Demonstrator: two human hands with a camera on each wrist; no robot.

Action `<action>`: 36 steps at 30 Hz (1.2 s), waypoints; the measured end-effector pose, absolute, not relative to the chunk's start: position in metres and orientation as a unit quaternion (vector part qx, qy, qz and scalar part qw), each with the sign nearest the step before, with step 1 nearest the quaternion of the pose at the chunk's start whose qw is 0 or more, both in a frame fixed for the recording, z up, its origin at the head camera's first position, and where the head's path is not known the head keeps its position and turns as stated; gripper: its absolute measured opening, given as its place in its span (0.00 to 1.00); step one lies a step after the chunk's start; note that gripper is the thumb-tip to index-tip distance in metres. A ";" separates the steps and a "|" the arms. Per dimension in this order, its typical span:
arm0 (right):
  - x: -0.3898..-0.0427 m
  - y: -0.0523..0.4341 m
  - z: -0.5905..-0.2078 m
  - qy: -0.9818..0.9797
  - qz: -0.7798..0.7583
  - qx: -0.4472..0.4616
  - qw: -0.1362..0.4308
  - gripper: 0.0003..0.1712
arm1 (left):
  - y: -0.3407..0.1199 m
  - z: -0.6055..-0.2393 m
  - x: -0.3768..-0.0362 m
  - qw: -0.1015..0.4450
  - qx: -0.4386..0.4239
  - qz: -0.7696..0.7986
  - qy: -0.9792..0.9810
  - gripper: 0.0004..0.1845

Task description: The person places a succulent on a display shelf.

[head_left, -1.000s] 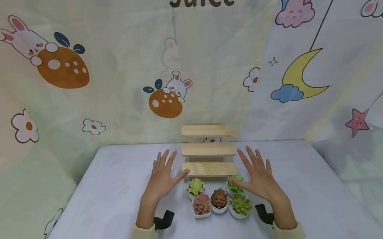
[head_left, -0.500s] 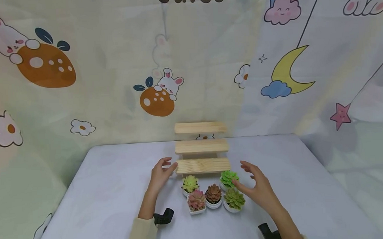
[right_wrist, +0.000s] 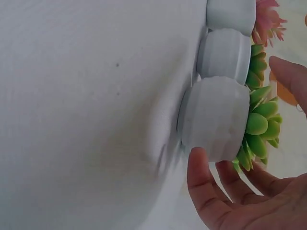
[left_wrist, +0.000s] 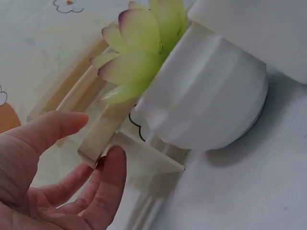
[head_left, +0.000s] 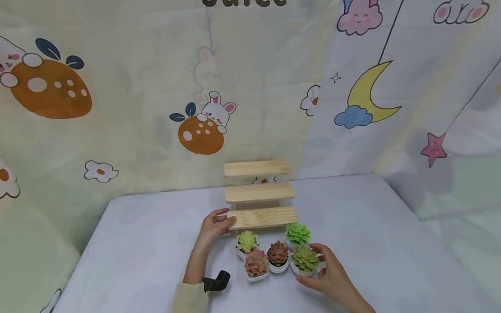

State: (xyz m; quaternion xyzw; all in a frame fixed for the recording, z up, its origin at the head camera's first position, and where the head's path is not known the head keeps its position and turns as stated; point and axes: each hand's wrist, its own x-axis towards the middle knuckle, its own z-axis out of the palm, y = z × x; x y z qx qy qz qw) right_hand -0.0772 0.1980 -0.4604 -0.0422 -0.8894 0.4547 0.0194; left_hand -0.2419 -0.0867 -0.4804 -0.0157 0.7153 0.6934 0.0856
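A three-tier wooden display stand (head_left: 261, 192) stands at the back of the table. My left hand (head_left: 213, 228) is at the left end of its lowest plank (left_wrist: 106, 129), thumb on one side and fingers curled at the other. My right hand (head_left: 331, 275) is spread around a potted green succulent (head_left: 304, 259). In the right wrist view its fingers (right_wrist: 199, 167) are at the side of the white pot (right_wrist: 216, 120), while the thumb (right_wrist: 290, 76) stands apart from it. A yellow-green succulent (left_wrist: 136, 52) in a ribbed white pot is close to my left hand.
Beside the green succulent are a brown succulent (head_left: 278, 254), a pink one (head_left: 256, 264) in a square pot, and a bright green one (head_left: 298, 234). All stand close together before the stand on the white-covered table (head_left: 154, 252). A printed cloth (head_left: 264, 82) hangs behind.
Both hands were spread above the table. My left hand has come to the stand's lowest plank, and my right hand has come down around the front green succulent. The head view has shifted slightly.
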 end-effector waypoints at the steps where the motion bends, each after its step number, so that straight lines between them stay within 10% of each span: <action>1: -0.077 0.198 -0.461 -0.890 0.454 -0.043 0.016 0.48 | -0.086 -0.480 -0.242 0.089 -0.014 0.695 0.714 0.28; 36: -0.087 0.198 -0.473 -0.897 0.436 -0.074 0.010 0.45 | -0.091 -0.462 -0.237 0.126 0.014 0.727 0.675 0.28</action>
